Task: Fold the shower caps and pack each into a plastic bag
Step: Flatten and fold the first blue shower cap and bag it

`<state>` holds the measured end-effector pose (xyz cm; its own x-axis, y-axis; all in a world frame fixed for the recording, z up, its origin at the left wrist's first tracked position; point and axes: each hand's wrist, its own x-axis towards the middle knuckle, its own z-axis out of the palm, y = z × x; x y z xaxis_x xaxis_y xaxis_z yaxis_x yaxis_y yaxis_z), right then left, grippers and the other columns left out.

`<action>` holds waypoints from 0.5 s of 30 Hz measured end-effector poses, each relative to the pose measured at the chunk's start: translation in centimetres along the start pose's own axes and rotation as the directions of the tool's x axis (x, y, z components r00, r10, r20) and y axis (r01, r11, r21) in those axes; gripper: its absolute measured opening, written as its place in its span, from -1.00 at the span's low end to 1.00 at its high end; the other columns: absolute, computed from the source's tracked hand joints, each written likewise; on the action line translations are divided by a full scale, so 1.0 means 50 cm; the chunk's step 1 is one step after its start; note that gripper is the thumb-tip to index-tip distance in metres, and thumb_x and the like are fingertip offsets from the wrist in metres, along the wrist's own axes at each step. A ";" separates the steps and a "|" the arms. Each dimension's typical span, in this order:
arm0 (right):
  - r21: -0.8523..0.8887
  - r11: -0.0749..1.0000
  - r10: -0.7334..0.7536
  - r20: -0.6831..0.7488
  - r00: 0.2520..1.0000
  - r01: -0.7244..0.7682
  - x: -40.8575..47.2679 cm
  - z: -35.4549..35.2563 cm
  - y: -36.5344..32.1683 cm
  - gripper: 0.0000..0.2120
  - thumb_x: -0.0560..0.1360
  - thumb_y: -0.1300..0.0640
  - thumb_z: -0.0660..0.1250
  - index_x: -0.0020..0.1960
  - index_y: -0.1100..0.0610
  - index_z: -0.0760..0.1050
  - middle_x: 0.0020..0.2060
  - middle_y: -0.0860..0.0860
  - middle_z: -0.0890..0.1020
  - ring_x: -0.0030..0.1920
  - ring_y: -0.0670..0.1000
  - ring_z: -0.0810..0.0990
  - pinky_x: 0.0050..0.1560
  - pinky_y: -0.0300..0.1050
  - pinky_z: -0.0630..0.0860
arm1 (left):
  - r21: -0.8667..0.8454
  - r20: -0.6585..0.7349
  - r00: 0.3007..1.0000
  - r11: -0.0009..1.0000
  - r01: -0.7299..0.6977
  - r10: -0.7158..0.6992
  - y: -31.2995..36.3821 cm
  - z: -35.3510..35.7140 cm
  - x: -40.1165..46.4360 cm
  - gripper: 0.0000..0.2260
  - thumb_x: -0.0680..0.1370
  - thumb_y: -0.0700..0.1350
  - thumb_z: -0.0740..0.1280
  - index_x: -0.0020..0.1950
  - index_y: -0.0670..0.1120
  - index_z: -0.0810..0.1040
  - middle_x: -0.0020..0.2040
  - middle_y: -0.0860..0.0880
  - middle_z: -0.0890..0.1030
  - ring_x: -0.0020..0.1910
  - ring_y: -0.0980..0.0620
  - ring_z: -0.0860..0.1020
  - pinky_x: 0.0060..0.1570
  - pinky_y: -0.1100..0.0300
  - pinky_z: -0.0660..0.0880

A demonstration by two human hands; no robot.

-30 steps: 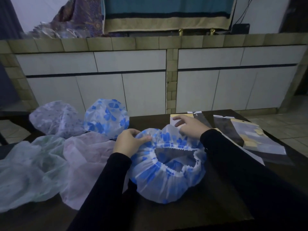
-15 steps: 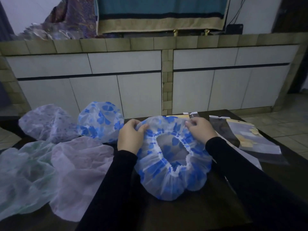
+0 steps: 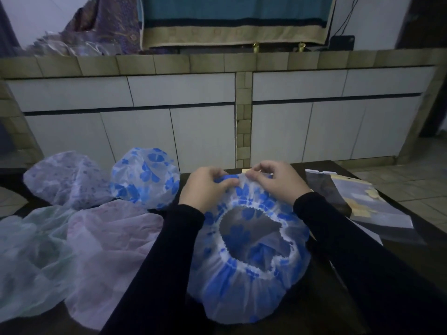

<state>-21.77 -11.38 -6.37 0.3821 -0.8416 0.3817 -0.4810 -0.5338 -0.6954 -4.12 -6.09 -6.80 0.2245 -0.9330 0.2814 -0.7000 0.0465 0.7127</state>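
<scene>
Both your hands have slid together along the far rim of the blue-flowered shower cap [image 3: 244,269], left hand [image 3: 205,187] and right hand [image 3: 275,182] each pinching it; draw that rim evenly toward the counter's [image 3: 321,308] near edge.

Just the one view here, a wide-angle camera on the person's head, looking forward and tilted down over a dark worktop [image 3: 396,206]. It sits close: two black sleeves run in from the bottom edge, and the left hand [image 3: 205,187] and right hand [image 3: 278,180] land about mid-frame, near enough to count fingers. The near edge of the worktop is cut off below the frame. Further out it faces a low tiled counter with white cabinet doors [image 3: 183,131] straight ahead, with a teal and tan hanging cloth [image 3: 237,20] along the top. Straight lines bow toward the edges, so it's a pretty wide lens. No second view to compare overlap with.
</scene>
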 end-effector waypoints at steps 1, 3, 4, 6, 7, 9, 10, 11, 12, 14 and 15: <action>-0.050 0.999 0.006 -0.019 1.000 -0.007 0.002 0.002 0.001 -0.81 0.51 -0.09 0.33 -0.15 0.01 0.58 -0.29 -0.06 0.59 -0.23 -0.06 0.54 -0.20 -0.16 0.45 | -0.055 -0.081 0.996 0.998 0.023 -0.027 -0.011 0.005 -0.002 -0.75 0.40 0.16 0.45 -0.28 0.00 0.59 -0.32 0.07 0.61 -0.26 0.06 0.55 -0.25 0.17 0.41; -0.093 0.994 0.053 -0.026 0.998 -0.055 0.002 0.004 0.007 -0.74 0.51 -0.14 0.30 -0.18 0.03 0.57 -0.34 -0.04 0.57 -0.30 -0.05 0.51 -0.26 -0.16 0.40 | -0.102 -0.206 0.976 0.994 0.047 -0.067 -0.031 0.019 -0.005 -0.75 0.41 0.13 0.45 -0.32 -0.01 0.55 -0.32 0.04 0.61 -0.28 0.04 0.54 -0.27 0.15 0.40; -0.073 0.990 0.120 -0.006 0.993 -0.120 0.006 0.004 0.022 -0.69 0.51 -0.19 0.28 -0.15 0.05 0.58 -0.28 -0.02 0.60 -0.26 -0.04 0.54 -0.23 -0.15 0.44 | -0.136 -0.252 0.963 0.989 0.066 -0.099 -0.038 0.021 -0.007 -0.77 0.44 0.09 0.43 -0.30 -0.01 0.54 -0.28 0.02 0.61 -0.25 0.03 0.54 -0.25 0.16 0.37; 0.023 0.956 0.289 0.095 0.953 -0.292 0.005 -0.001 0.047 -0.49 0.45 -0.32 0.26 0.01 0.11 0.63 -0.05 0.02 0.66 -0.03 0.02 0.61 0.05 -0.06 0.52 | -0.217 -0.327 0.928 0.970 0.112 -0.180 -0.044 0.015 -0.011 -0.80 0.51 0.02 0.38 -0.26 -0.04 0.50 -0.25 0.02 0.57 -0.22 0.04 0.50 -0.27 0.24 0.29; 0.098 0.922 0.355 0.166 0.920 -0.374 -0.001 -0.003 0.057 -0.37 0.36 -0.40 0.29 0.08 0.12 0.63 0.03 0.02 0.66 0.05 0.04 0.61 0.20 -0.01 0.48 | -0.254 -0.345 0.914 0.959 0.128 -0.213 -0.049 0.012 -0.011 -0.80 0.53 -0.01 0.35 -0.24 -0.05 0.48 -0.26 0.02 0.55 -0.23 0.05 0.48 -0.32 0.30 0.27; 0.183 0.854 0.438 0.250 0.863 -0.487 -0.012 -0.003 0.085 -0.34 0.28 -0.37 0.40 0.10 0.14 0.62 0.05 0.05 0.67 0.07 0.08 0.63 0.28 0.08 0.44 | -0.290 -0.323 0.912 0.944 0.160 -0.253 -0.058 0.011 -0.012 -0.84 0.57 -0.06 0.32 -0.16 -0.10 0.49 -0.26 0.05 0.51 -0.20 0.05 0.46 -0.36 0.36 0.27; 0.162 0.854 0.449 0.252 0.857 -0.494 -0.015 -0.002 0.092 -0.48 0.36 -0.23 0.42 0.09 0.17 0.62 0.03 0.08 0.68 0.04 0.08 0.64 0.25 0.08 0.47 | -0.264 -0.284 0.921 0.945 0.192 -0.267 -0.059 0.014 -0.015 -0.88 0.57 -0.07 0.31 -0.05 -0.12 0.51 -0.19 0.05 0.52 -0.15 0.05 0.46 -0.29 0.37 0.27; 0.126 0.874 0.436 0.224 0.872 -0.469 -0.017 -0.003 0.099 -0.61 0.44 -0.10 0.41 0.08 0.20 0.61 0.02 0.11 0.68 0.02 0.09 0.64 0.22 0.07 0.49 | -0.192 -0.244 0.933 0.956 0.222 -0.266 -0.060 0.020 -0.018 -0.86 0.58 -0.08 0.29 0.08 -0.11 0.51 -0.07 0.04 0.53 -0.06 0.05 0.47 -0.13 0.36 0.30; 0.080 0.901 0.412 0.159 0.897 -0.427 -0.016 -0.003 0.103 -0.67 0.48 -0.04 0.38 0.08 0.21 0.59 0.01 0.11 0.67 0.01 0.08 0.63 0.19 0.07 0.51 | -0.088 -0.223 0.947 0.972 0.216 -0.231 -0.059 0.026 -0.022 -0.77 0.58 -0.09 0.28 0.22 -0.09 0.48 0.07 0.03 0.53 0.04 0.03 0.48 0.06 0.27 0.34; -0.016 0.953 0.302 0.090 0.949 -0.301 -0.019 -0.006 0.090 -0.68 0.51 -0.06 0.34 0.12 0.16 0.55 0.04 0.03 0.63 0.05 0.03 0.59 0.16 0.00 0.50 | 0.110 -0.240 0.966 0.985 0.130 -0.100 -0.037 0.033 -0.028 -0.64 0.58 -0.04 0.25 0.38 -0.01 0.38 0.29 -0.01 0.46 0.24 -0.03 0.43 0.28 -0.06 0.32; -0.048 0.971 0.239 0.104 0.965 -0.235 -0.022 -0.009 0.071 -0.69 0.51 -0.06 0.34 0.15 0.12 0.53 0.04 -0.03 0.60 0.07 -0.02 0.56 0.13 -0.07 0.48 | 0.169 -0.257 0.966 0.984 0.055 -0.010 -0.014 0.032 -0.034 -0.60 0.58 0.03 0.24 0.41 0.04 0.34 0.34 0.02 0.42 0.30 -0.02 0.39 0.31 -0.14 0.26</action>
<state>-24.26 -12.38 -8.99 0.3361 -0.9315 0.1392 -0.5943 -0.3244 -0.7359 -5.10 -5.10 -8.78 0.3979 -0.8106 0.4297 -0.7909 -0.0658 0.6084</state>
